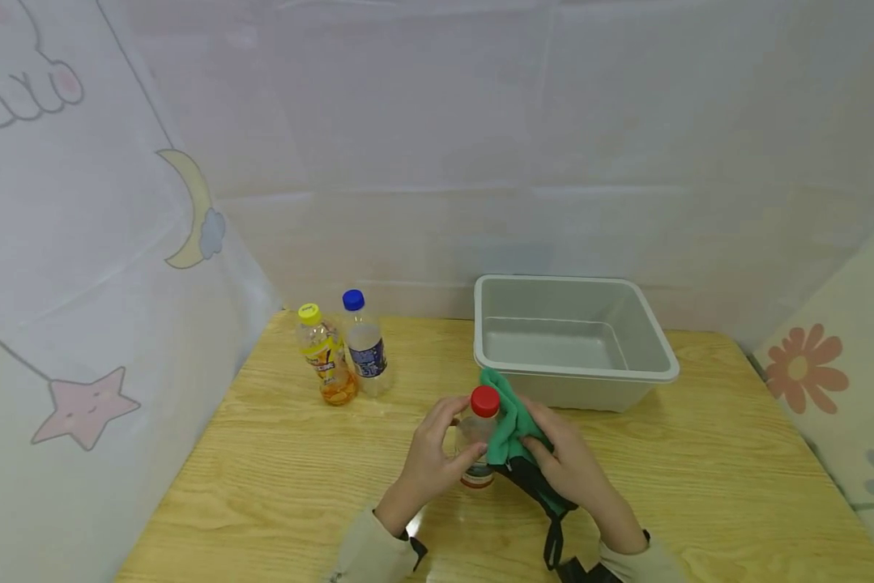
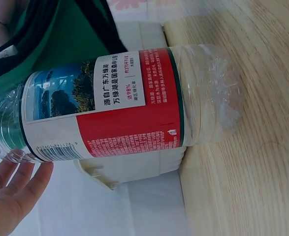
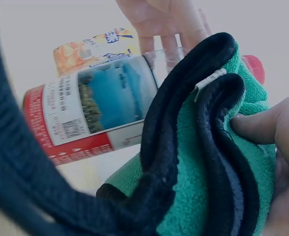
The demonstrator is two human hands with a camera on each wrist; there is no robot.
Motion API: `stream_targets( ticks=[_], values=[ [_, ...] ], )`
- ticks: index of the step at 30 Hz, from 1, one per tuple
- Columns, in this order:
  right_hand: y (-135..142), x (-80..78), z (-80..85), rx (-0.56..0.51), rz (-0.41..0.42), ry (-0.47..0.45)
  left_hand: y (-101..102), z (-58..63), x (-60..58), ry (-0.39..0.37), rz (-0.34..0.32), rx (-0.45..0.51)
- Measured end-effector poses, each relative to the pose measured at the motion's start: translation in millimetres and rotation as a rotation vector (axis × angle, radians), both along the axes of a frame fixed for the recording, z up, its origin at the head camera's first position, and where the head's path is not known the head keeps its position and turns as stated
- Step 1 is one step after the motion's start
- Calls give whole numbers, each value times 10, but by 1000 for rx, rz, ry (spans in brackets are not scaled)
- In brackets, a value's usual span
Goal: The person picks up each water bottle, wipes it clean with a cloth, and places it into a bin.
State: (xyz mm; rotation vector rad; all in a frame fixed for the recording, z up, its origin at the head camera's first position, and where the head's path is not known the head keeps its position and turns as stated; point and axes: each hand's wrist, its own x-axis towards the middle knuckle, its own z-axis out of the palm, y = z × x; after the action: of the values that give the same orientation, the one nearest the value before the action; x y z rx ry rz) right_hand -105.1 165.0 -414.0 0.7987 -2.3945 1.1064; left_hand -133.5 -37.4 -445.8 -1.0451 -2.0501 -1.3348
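A clear plastic bottle (image 2: 134, 105) with a red cap (image 1: 484, 402) and a red, white and blue label stands upright near the front of the table. My left hand (image 1: 431, 453) grips its upper part from the left, thumb in front. From the other side, my right hand (image 1: 571, 465) holds a bunched green cloth (image 1: 511, 421) with black edging against the bottle's upper part. In the right wrist view the thumb presses into the folds of the cloth, which hides part of the bottle's neck. A black loop (image 1: 554, 542) hangs from the cloth.
Behind the right hand stands a light grey plastic bin (image 1: 575, 374). At the back left are a yellow-capped bottle (image 1: 327, 360) with some orange liquid and a blue-capped bottle (image 1: 368, 356). Printed white sheets (image 1: 422, 162) hang behind the wooden table (image 1: 276, 478) and along its sides.
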Motion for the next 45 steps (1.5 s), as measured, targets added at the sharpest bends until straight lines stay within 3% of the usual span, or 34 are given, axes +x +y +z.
stream_targets(
  ticks=[6,15,23,36,45],
  values=[
    [-17,-13,-120,-8,-16,-25,0,16,16,-44,9,10],
    [-25,-29,-304,-29,-22,-35,21,28,18,42,13,17],
    [-58,-11,-460,-58,-46,-73,33,9,29,13,20,28],
    [-133,24,-694,-42,-164,-318,47,-43,30,3,43,34],
    [-139,24,-811,-27,-172,-284,34,4,53,-32,40,10]
  ],
)
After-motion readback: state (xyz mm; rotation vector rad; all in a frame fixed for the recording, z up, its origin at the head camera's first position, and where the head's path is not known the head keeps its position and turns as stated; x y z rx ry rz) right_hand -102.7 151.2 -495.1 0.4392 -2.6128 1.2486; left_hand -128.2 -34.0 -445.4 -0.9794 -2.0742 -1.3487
